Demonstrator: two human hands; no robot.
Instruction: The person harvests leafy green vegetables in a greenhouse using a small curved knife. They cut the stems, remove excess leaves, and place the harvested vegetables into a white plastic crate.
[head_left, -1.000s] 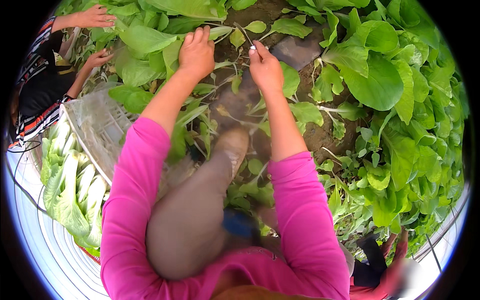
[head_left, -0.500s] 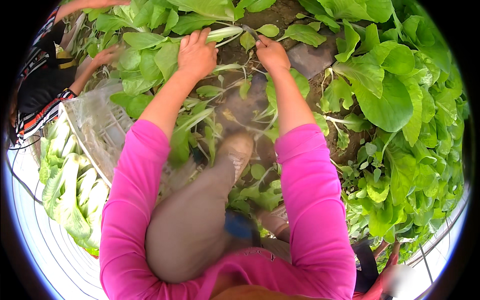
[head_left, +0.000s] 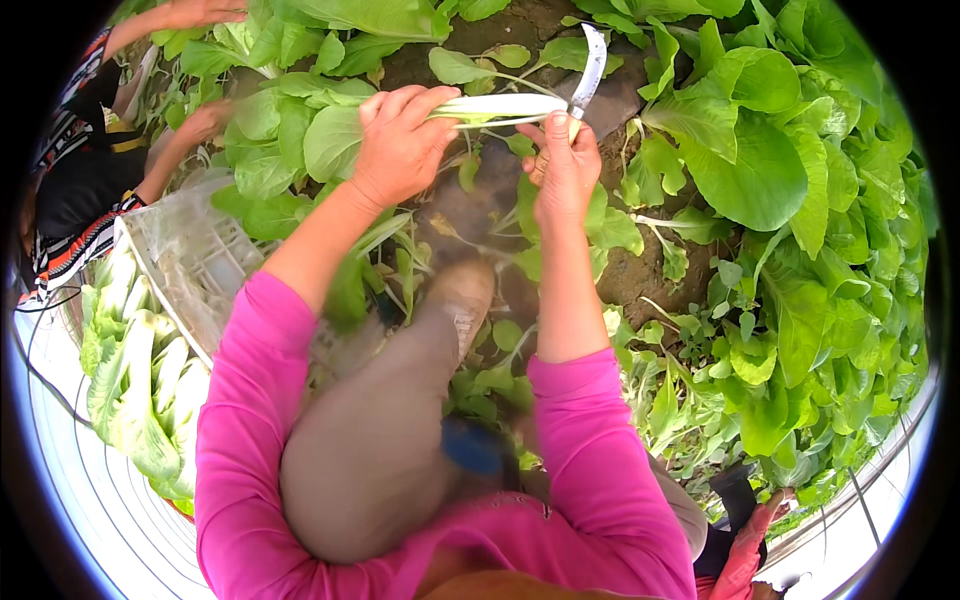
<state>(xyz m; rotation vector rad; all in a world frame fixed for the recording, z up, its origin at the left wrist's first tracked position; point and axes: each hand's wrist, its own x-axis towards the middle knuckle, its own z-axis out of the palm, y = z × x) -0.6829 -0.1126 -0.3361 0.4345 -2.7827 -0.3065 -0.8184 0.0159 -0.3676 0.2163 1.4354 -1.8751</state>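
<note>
White stalk (head_left: 505,106) clasped in left hand (head_left: 404,142); right hand (head_left: 566,168) clenches knife (head_left: 593,68) at stalk's base, seemingly trimming; next cut wants steadiness

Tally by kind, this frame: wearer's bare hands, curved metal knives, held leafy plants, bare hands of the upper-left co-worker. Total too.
Wearer's bare left hand and bare right hand: 2
Curved, silver-bladed metal knife: 1
Held white-stalked, green-leafed plant: 1
Co-worker's bare upper hand and bare lower hand: 2
Total: 6
</note>
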